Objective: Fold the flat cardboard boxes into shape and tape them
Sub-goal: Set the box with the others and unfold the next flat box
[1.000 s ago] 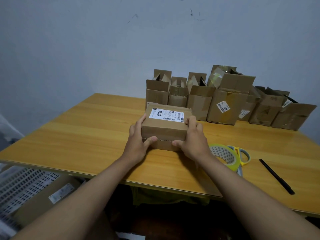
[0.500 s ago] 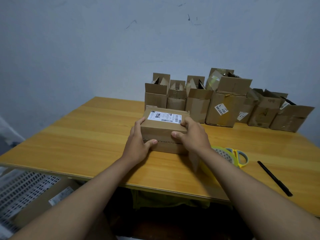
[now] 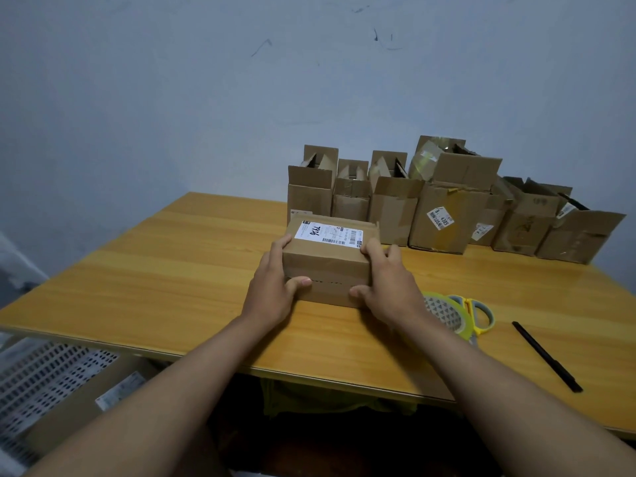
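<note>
A small brown cardboard box [image 3: 328, 261] with a white shipping label on top stands on the wooden table [image 3: 172, 270]. My left hand [image 3: 272, 290] grips its left end, thumb on the front face. My right hand [image 3: 389, 284] grips the right end, thumb pressing the front face near the seam. A roll of yellow-green tape [image 3: 447, 313] lies just right of my right wrist, partly hidden by my forearm. Yellow-handled scissors [image 3: 476, 313] lie beside the roll.
Several opened cardboard boxes [image 3: 437, 208] stand in a row at the table's back right against the wall. A black pen [image 3: 545, 356] lies near the right front edge. Below the table's left edge sit a white perforated basket [image 3: 44, 383] and a flat box [image 3: 86, 404].
My right hand slid from the box's top right corner back down to its right end, thumb on the front. The box and my left hand stayed almost still.
</note>
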